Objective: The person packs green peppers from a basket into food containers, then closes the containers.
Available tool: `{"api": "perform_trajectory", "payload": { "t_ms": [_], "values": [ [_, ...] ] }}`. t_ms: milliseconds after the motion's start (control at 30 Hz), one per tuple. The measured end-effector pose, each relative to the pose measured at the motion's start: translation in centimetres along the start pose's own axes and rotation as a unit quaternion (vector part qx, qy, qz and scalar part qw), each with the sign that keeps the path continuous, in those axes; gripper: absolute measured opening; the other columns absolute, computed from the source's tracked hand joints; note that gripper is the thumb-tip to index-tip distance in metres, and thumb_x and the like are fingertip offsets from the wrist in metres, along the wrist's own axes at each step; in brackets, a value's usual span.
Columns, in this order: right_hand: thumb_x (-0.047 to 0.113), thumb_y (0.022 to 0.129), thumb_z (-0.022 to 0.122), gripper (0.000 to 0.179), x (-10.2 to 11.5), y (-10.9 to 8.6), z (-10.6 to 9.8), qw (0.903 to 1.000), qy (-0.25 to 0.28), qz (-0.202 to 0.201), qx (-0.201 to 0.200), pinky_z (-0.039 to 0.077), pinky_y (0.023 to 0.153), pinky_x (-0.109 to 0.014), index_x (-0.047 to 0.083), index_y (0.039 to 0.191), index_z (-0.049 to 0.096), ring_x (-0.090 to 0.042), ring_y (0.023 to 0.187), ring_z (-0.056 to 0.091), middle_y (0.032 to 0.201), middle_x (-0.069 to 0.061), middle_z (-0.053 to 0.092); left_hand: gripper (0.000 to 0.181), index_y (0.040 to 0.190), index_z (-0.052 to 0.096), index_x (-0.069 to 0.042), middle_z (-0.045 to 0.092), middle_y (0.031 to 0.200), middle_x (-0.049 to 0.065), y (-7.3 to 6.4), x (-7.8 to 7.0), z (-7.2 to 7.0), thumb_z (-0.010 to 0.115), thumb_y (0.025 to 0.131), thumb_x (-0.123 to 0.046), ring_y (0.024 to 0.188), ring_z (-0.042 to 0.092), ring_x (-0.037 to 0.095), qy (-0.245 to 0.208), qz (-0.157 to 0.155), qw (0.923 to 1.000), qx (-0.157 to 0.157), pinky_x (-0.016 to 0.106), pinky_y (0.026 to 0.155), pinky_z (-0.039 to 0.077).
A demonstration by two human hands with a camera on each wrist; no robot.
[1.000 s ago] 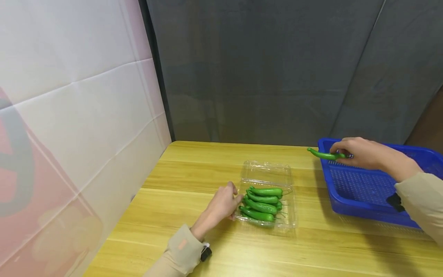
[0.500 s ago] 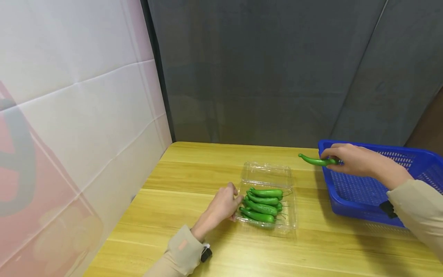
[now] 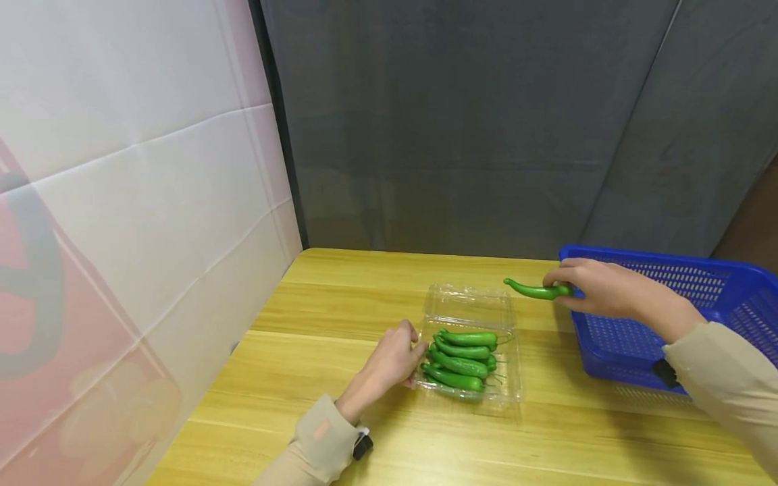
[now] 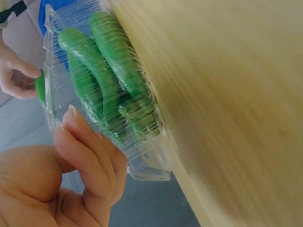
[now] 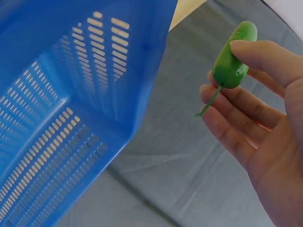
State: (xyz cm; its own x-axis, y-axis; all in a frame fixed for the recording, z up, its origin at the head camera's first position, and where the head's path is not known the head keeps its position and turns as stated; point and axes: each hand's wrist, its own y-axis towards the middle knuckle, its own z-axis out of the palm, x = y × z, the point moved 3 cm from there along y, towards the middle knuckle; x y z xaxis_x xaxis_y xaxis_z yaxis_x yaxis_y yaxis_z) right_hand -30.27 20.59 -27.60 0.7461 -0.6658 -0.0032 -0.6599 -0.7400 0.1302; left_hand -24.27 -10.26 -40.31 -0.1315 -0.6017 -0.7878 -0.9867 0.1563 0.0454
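My right hand [image 3: 598, 289] pinches a green chili pepper [image 3: 535, 289] near its stem end, in the air just left of the blue basket. In the right wrist view the thumb lies over the pepper [image 5: 233, 64], with its thin stem hanging free. My left hand [image 3: 392, 354] grips the left edge of a clear plastic clamshell box [image 3: 510, 378], its fingertips right at the rim in the left wrist view. Several green chili peppers [image 3: 462, 366] lie side by side in the box, stems to the right. The box's lid [image 3: 468, 305] lies open toward the back.
A blue perforated basket [image 3: 614, 364] stands at the right of the wooden table [image 3: 316, 304], partly hidden by my right arm. A white printed panel [image 3: 182, 202] rises at the left, and a dark grey curtain [image 3: 456, 135] hangs behind.
My right hand has moved left and slightly nearer with the pepper, from over the basket to past its left rim. The left hand and the box have stayed in place.
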Motion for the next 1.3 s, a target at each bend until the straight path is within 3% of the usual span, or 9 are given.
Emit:
{"api": "perform_trajectory", "payload": {
  "t_ms": [733,1033,1300],
  "values": [
    [0.002,0.086,0.077,0.021,2.7,1.4,1.5,0.9976,0.020,-0.064,-0.017,0.050,0.056,-0.024,0.014,0.103,0.072,-0.008,0.073,0.053,0.094,0.003,0.062,0.021,0.110,0.051,0.011,0.061,0.062,0.014,0.1,-0.2,0.0,0.058,0.102,-0.007,0.039,0.058,0.015,0.006,-0.005,1.0000,0.001,0.037,0.043,0.060],
    [0.006,0.087,0.079,0.021,3.8,2.0,2.1,0.9973,0.019,-0.070,-0.010,0.058,0.064,-0.029,0.017,0.102,0.071,-0.009,0.081,0.061,0.100,0.003,0.063,0.021,0.111,0.051,0.012,0.060,0.062,0.013,0.2,-0.3,0.1,0.058,0.103,-0.006,0.040,0.059,0.016,0.002,-0.010,0.9999,0.003,0.037,0.044,0.060],
    [0.006,0.085,0.081,0.020,4.8,2.9,2.9,0.9947,0.019,-0.100,-0.012,0.059,0.066,-0.031,0.018,0.095,0.068,-0.009,0.081,0.061,0.093,0.006,0.063,0.022,0.113,0.051,0.013,0.059,0.063,0.012,0.1,-0.5,0.1,0.058,0.102,-0.004,0.040,0.059,0.016,0.001,-0.009,1.0000,0.002,0.036,0.043,0.060]
  ]
}}
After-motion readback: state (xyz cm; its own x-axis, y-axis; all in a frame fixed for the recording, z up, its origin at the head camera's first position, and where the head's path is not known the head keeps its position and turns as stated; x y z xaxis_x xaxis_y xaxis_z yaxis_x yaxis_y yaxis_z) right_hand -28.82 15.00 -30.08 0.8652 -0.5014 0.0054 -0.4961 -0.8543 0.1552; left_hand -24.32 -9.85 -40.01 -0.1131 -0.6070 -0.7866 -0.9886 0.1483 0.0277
